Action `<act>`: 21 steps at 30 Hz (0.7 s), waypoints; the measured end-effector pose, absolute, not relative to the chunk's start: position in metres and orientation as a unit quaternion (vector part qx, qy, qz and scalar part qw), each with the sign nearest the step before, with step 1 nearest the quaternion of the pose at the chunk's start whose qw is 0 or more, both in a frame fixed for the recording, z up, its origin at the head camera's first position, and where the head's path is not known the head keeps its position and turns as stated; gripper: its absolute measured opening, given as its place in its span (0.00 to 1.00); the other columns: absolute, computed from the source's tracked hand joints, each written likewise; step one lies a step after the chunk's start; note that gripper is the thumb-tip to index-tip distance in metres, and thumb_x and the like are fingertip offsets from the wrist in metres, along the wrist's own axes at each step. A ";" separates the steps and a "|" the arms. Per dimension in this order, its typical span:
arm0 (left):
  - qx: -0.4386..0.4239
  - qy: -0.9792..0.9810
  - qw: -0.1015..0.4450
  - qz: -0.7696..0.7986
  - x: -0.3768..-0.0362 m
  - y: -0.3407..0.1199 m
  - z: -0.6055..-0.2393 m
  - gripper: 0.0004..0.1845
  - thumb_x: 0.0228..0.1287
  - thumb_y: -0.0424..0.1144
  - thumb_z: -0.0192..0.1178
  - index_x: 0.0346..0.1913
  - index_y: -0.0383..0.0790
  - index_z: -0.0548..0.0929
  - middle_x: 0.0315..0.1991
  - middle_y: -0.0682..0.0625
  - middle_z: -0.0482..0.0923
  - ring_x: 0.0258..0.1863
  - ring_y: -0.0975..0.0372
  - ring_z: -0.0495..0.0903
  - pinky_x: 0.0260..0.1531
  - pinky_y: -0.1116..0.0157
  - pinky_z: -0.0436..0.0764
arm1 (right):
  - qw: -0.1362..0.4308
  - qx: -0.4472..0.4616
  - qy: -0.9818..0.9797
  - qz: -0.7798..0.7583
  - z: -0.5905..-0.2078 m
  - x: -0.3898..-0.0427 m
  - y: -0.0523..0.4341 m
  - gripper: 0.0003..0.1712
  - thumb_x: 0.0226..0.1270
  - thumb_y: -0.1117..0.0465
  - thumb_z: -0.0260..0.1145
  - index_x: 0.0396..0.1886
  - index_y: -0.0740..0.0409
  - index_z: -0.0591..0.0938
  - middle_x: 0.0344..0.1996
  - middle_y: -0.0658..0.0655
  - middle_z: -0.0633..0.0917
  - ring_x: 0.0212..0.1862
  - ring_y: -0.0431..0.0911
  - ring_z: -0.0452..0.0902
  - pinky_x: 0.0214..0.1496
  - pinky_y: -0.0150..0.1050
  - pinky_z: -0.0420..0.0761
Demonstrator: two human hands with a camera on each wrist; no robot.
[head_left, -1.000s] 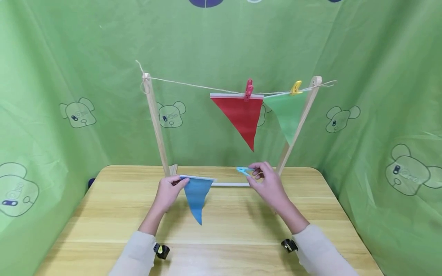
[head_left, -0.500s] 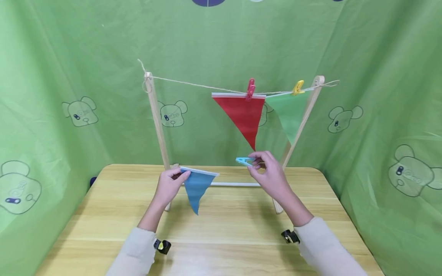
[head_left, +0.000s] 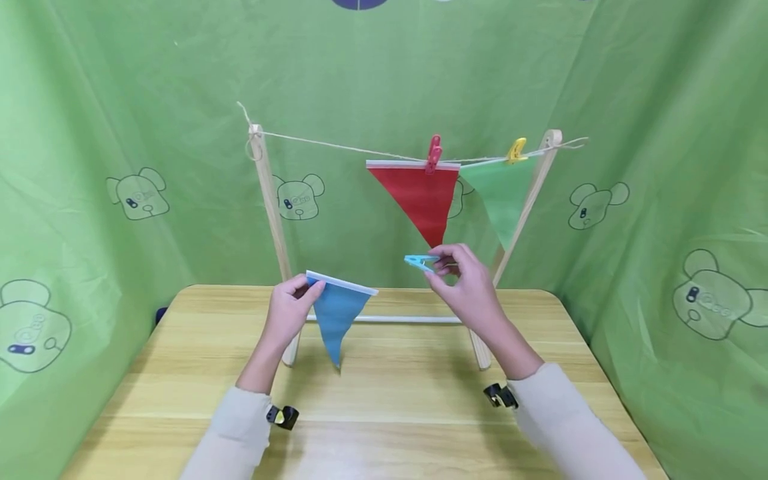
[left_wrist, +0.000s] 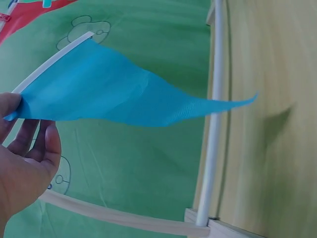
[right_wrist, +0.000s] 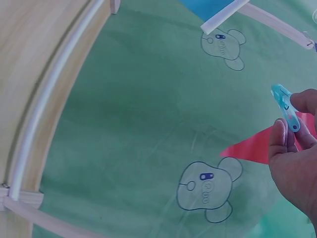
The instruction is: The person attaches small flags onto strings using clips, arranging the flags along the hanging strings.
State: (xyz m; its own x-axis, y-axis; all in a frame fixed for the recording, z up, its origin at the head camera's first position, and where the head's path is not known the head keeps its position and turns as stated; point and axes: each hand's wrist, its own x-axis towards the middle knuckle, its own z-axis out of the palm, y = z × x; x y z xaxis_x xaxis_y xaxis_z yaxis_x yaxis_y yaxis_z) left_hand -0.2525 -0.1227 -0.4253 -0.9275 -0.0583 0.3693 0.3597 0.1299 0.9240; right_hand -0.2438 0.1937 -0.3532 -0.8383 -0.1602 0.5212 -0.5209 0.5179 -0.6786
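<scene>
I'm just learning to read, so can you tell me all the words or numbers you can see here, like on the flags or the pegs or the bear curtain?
None: there are no words or numbers to read.
The blue flag, red flag and green flag are plain.
The blue peg carries small dark marks, too small to read.
The green curtain shows only bear drawings.

A small staged recording booth is showing here, not a lived-in room. Green cloth [head_left: 90, 100] printed with cartoon bears is hanging around a wooden tabletop [head_left: 390, 400], which is carrying a small wooden rack [head_left: 267, 200] strung with twine [head_left: 336, 145].
</scene>
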 end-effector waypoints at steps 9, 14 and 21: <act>-0.111 -0.731 0.173 -0.650 -0.255 -0.121 -0.407 0.12 0.73 0.37 0.65 0.40 0.28 0.86 0.28 0.48 0.74 0.29 0.62 0.70 0.29 0.70 0.73 | 0.226 0.227 -0.844 0.431 -0.332 -0.247 0.185 0.19 0.66 0.71 0.72 0.55 0.64 0.80 0.49 0.61 0.81 0.47 0.49 0.82 0.51 0.51 0.87; -0.106 -0.726 0.179 -0.655 -0.257 -0.120 -0.399 0.13 0.73 0.40 0.65 0.42 0.30 0.87 0.29 0.47 0.76 0.29 0.61 0.71 0.30 0.70 0.74 | 0.243 0.243 -0.837 0.425 -0.321 -0.249 0.181 0.19 0.66 0.71 0.72 0.55 0.63 0.80 0.48 0.59 0.81 0.46 0.46 0.80 0.50 0.46 0.87; -0.097 -0.716 0.186 -0.665 -0.260 -0.121 -0.383 0.14 0.73 0.41 0.65 0.43 0.29 0.87 0.29 0.48 0.77 0.30 0.61 0.72 0.32 0.68 0.77 | 0.264 0.264 -0.828 0.420 -0.304 -0.251 0.174 0.19 0.66 0.71 0.72 0.56 0.62 0.81 0.48 0.59 0.82 0.44 0.44 0.80 0.48 0.35 0.86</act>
State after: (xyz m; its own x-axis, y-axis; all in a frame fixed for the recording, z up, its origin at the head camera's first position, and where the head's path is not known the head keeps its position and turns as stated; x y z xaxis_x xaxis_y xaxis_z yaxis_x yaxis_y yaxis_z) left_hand -0.2604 -0.1208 -0.3831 -0.9119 -0.1091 0.3957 0.3866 0.0956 0.9173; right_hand -0.2511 0.1740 -0.3041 -0.7221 -0.2150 0.6575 -0.6575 0.5090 -0.5556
